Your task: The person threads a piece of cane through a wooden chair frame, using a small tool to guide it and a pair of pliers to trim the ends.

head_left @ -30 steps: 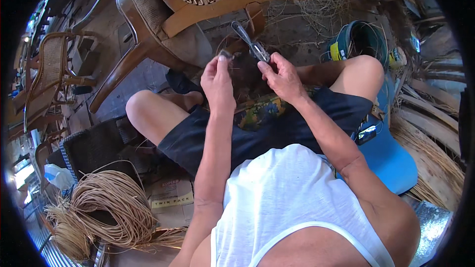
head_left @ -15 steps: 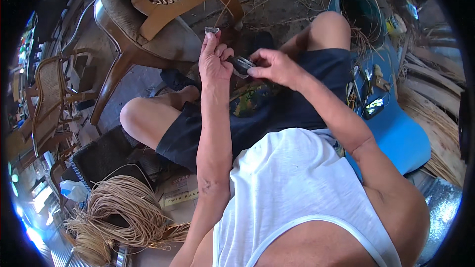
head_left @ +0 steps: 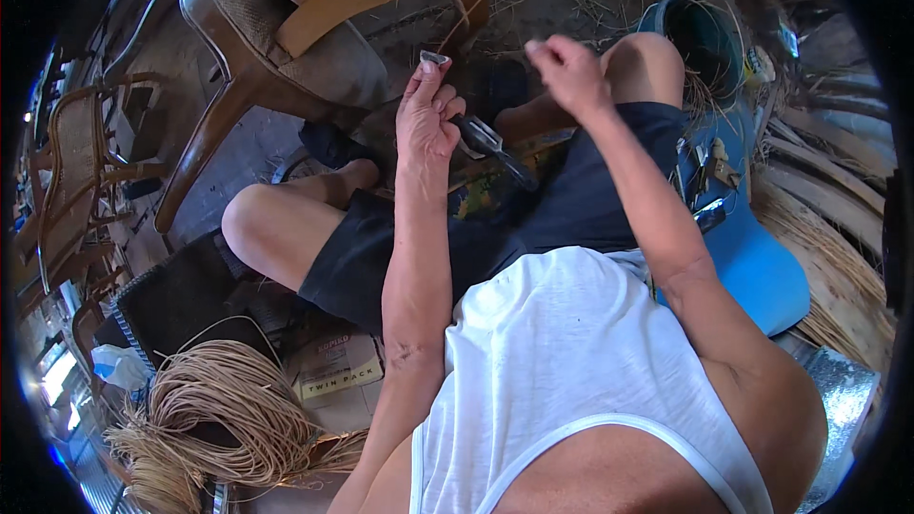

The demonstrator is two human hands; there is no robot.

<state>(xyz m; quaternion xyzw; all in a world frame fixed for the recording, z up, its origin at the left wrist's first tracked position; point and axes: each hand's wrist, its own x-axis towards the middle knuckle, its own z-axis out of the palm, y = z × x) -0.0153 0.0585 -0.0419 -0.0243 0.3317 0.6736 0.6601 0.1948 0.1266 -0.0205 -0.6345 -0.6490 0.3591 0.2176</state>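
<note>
My left hand (head_left: 425,119) is closed in front of my lap. Its thumb and finger pinch a small flat grey piece with a pale edge (head_left: 435,58). The lower fingers wrap round a black-handled hand tool with metal parts (head_left: 484,136), whose exact kind I cannot make out. A thin tan strand (head_left: 459,27) rises beside the pinched piece toward the wooden chair frame. My right hand (head_left: 573,78) is raised apart from the tool, near my right knee, with its fingers curled together. Whether it holds a fine strand cannot be seen.
A chair with woven cane (head_left: 333,67) stands ahead on the left. At lower left lies a coil of rattan strands (head_left: 228,400). On the right are a green bucket (head_left: 731,48), a blue plastic surface (head_left: 762,266) bearing small tools, and strips of cane and wood (head_left: 828,228).
My right hand has let go of the black-handled tool and moved up and to the right. The tool stays in my left hand, which appears slightly farther right in view.
</note>
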